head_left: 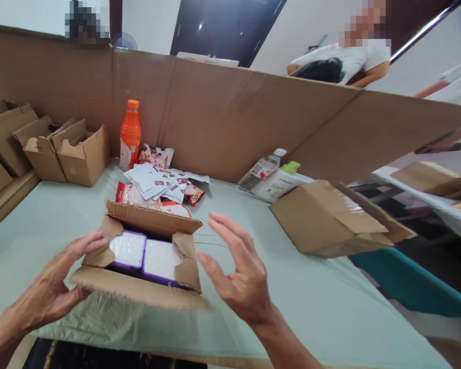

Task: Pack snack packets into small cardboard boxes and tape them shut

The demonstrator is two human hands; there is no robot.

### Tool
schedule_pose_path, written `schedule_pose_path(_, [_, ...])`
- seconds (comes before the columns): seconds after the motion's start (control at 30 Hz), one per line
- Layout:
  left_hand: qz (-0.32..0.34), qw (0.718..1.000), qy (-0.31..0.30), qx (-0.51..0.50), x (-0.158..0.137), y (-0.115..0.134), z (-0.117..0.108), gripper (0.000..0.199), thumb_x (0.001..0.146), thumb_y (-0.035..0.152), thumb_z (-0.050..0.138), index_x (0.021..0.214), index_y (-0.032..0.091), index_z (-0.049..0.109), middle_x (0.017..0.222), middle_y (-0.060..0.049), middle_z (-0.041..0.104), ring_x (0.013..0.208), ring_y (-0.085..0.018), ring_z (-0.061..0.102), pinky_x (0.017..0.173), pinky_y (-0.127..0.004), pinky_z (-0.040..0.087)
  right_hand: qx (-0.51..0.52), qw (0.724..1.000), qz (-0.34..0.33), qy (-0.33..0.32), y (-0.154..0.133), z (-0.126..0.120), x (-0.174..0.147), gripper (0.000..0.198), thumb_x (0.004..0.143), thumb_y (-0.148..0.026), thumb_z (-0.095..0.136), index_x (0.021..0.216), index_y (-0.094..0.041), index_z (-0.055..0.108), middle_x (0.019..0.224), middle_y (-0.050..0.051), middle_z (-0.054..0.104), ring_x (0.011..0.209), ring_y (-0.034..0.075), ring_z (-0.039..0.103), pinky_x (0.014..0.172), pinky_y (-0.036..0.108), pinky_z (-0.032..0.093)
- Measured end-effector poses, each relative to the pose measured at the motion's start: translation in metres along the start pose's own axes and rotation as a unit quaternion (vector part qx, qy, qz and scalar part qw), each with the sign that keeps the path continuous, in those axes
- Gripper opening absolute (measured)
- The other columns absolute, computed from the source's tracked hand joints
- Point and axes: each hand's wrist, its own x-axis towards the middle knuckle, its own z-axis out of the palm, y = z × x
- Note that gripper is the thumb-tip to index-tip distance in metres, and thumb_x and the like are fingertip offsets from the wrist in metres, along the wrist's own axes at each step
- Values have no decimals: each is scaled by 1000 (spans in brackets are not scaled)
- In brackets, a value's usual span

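Note:
In front of me on the table stands a cardboard box (142,294) with its flaps up. Inside it, side by side, lie two white packs (127,248) with purple edges; what they contain I cannot tell. My left hand (57,279) is at the box's left end, fingers stretched along the side flap and thumb by the front flap. To the right of the box is my right hand (240,269), held in the air with fingers apart and nothing in it. A crumpled clear plastic bag (96,318) lies at the near side of the box.
Behind the box are snack packets (153,179) and an orange drink bottle (130,136). A clear bottle (262,171), a white bottle (276,182) and another carton (326,220) lie right. Small cartons (82,154) stand left. A cardboard wall (230,118) borders the back; people stand beyond.

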Motion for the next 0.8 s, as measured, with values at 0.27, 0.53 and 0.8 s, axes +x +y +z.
schedule_pose_path(0.27, [-44,987,142,58,23,12,15,58,104,34,60,158,34,39,158,-14,47,143,-33,55,115,-55,53,160,972,16,-172,14,7,-3,61,109,-63,29,148,-26,58,130,11,75,120,29,69,100,45,55])
schedule_pose_path(0.53, [38,998,33,30,37,-15,23,32,108,30,47,134,24,64,154,-13,58,148,-32,49,119,-55,49,18,962,-151,-227,18,9,-26,64,98,-56,63,154,-27,51,153,16,59,145,37,50,114,58,42])
schedule_pose_path(0.8, [39,997,56,22,32,-20,31,36,107,24,46,138,26,63,156,-9,56,151,-29,46,122,-46,46,107,932,-127,-321,37,22,-5,66,86,-46,79,144,-25,55,173,16,27,163,37,16,124,62,33])
